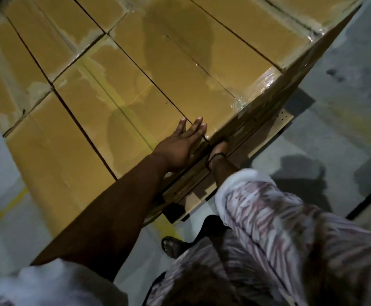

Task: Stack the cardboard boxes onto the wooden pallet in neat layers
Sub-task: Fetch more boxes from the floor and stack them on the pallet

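Cardboard boxes [118, 69] sat in tight layer on pallet [287, 119]. Left hand [180, 146] flat, fingers [196, 127] straight, pressing box tops; right hand [218, 149] against stack side, grip unclear. Uneven shove could skew row, overhang near edge.

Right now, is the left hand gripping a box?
No, the left hand lies flat on the box top, fingers straight.

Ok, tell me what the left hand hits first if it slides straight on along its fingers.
Nothing upright, it seems: the left hand lies flat on the boxes, with only their flat taped tops ahead.
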